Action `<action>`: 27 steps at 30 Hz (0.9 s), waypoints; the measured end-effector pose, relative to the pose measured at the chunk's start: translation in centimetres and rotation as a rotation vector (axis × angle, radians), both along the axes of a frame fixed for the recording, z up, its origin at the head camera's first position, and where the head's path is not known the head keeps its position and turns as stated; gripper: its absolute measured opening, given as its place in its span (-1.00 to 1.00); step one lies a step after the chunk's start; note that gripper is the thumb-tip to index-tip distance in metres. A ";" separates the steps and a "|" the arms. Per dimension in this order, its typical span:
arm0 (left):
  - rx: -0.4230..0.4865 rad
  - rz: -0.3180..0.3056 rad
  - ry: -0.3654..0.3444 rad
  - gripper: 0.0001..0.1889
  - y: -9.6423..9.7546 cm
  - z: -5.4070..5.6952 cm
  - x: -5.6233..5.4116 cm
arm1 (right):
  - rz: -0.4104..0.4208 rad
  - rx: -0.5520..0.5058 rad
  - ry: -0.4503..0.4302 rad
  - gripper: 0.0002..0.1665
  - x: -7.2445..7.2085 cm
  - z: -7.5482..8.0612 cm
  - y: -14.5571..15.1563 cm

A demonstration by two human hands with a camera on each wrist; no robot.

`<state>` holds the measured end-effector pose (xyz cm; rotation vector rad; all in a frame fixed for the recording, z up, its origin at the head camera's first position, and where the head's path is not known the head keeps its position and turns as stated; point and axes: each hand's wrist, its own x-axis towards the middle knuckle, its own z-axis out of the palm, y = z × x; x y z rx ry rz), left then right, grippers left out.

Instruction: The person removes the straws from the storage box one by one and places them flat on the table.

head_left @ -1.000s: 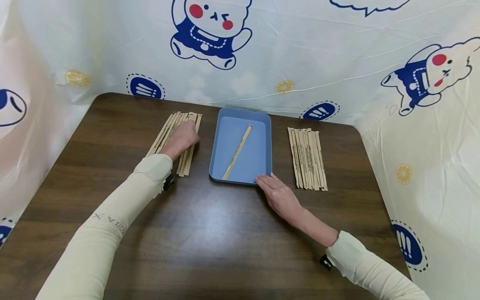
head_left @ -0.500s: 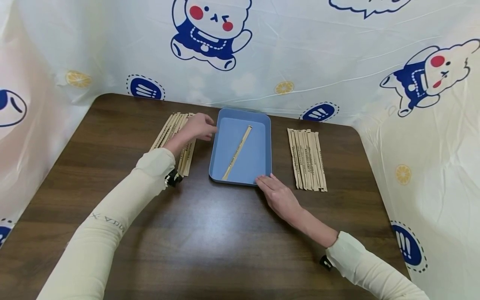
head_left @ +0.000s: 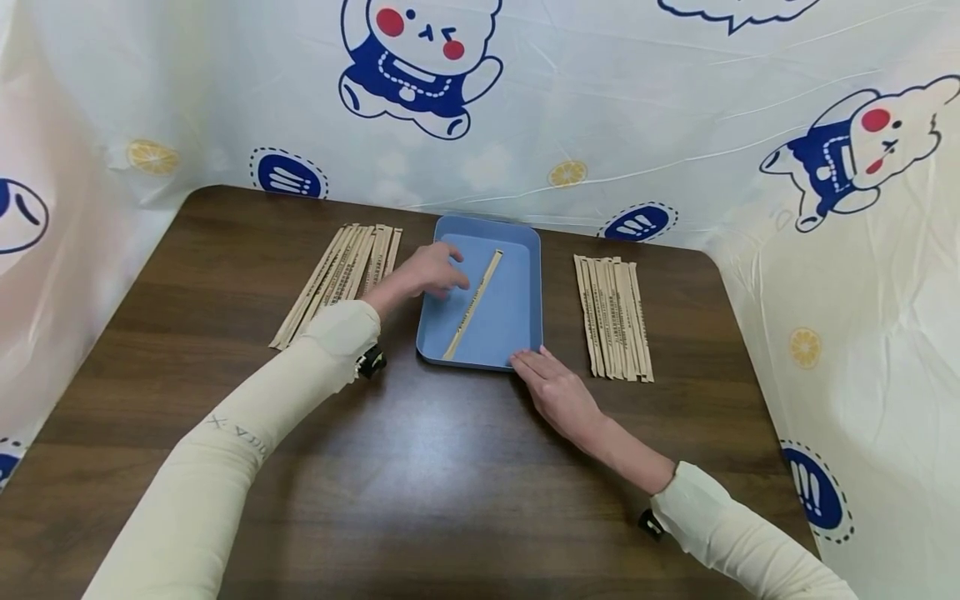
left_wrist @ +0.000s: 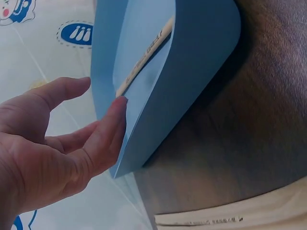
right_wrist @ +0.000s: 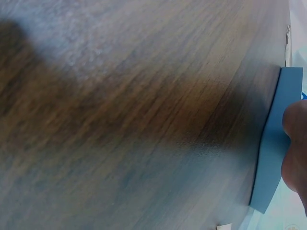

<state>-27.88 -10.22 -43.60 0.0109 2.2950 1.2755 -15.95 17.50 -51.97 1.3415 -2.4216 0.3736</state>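
Note:
My left hand (head_left: 437,268) is over the left part of a shallow blue tray (head_left: 517,333), thumb and fingers spread, with nothing seen between them. In the left wrist view, the fingertips of the left hand (left_wrist: 62,139) are close to the tray's rim and to one thin paper-wrapped stick (left_wrist: 146,57). This stick (head_left: 474,304) lies slanted on the tray's floor. My right hand (head_left: 558,392) rests at the tray's near right corner, its straight fingers touching the rim. The right wrist view shows part of the right hand (right_wrist: 295,148) against the outer wall.
Left of the tray lies a row of paper-wrapped sticks (head_left: 330,271), partly hidden by the left arm. A second row of sticks (head_left: 613,317) lies to the right. The dark wooden table (head_left: 450,492) meets a printed curtain (head_left: 645,100) at the back.
My left hand has left the left row of sticks and moved right over the tray, its fingers spreading. The right hand, tray and stick in it stay put.

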 end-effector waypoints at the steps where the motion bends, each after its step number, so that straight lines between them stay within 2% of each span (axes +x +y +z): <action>1: 0.003 -0.003 -0.001 -0.33 0.2 -0.1 0.0 | 0.000 0.000 0.000 -0.53 0.0 0.0 0.0; 12: -0.074 -0.050 0.068 -0.36 2.1 -1.9 0.0 | -0.002 -0.004 0.007 -0.52 -0.1 -0.3 0.1; 22: -0.259 -0.100 0.189 -0.43 3.4 -3.2 -0.1 | -0.013 0.015 -0.010 -0.54 0.0 -0.1 0.1; 25: -0.318 -0.101 0.258 -0.77 3.8 -3.5 0.0 | -0.014 0.017 -0.008 -0.54 0.0 -0.1 0.1; 27: -0.355 -0.099 0.307 -0.87 4.1 -3.7 0.2 | -0.018 0.024 -0.012 -0.55 0.0 -0.1 0.2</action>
